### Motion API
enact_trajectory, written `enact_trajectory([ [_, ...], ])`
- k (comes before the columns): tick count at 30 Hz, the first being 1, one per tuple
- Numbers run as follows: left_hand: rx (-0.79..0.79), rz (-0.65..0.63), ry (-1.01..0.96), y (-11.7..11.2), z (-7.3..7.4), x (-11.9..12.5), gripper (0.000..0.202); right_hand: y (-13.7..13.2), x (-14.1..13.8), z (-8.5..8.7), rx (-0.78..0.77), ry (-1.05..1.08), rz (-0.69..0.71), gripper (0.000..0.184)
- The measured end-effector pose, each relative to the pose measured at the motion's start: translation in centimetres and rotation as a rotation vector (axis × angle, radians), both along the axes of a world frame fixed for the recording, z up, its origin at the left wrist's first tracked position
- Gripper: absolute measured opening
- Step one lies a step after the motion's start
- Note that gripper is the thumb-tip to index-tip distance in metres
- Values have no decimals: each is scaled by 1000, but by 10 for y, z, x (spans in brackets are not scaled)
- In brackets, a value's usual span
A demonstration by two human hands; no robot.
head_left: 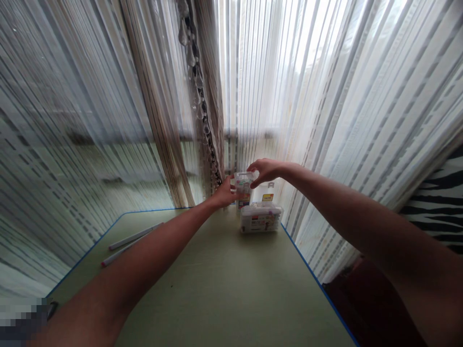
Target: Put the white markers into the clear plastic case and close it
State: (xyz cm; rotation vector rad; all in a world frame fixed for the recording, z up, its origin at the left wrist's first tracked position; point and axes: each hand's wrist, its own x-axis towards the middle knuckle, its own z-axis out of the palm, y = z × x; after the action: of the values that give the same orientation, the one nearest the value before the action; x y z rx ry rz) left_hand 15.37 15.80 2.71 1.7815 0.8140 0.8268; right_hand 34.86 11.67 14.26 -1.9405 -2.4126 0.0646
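The left hand is grasping the left side of a clear plastic case, which is standing near the worktop's far edge. The right hand is curling its fingers and thumb about the case's upper right; whether they are gripping it, I cannot tell. Just in front, a labelled marker case is resting on the pale green worktop. Two white markers, an upper one and a lower one, are lying beyond the left forearm. Striped curtains are hanging behind everything.
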Motion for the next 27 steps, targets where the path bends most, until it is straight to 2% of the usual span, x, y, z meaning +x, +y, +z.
enact_trajectory([
  [5, -15, -10, 27, 2, -10, -1, 83, -3, -1, 0, -9, 39, -18, 82],
  [10, -18, 15, 52, 1, -17, 2, 59, -4, 0, -1, -6, 48, -10, 76],
  [13, -9, 53, 68, -1, -18, 3, 52, -4, 1, -1, -13, 59, -6, 74],
  [22, -2, 52, 100, -7, -12, -1, 48, 0, 4, -2, -29, 104, 6, 76],
  [27, 17, 47, 132, -10, -11, -4, 58, -1, 5, -3, -35, 140, -3, 81],
])
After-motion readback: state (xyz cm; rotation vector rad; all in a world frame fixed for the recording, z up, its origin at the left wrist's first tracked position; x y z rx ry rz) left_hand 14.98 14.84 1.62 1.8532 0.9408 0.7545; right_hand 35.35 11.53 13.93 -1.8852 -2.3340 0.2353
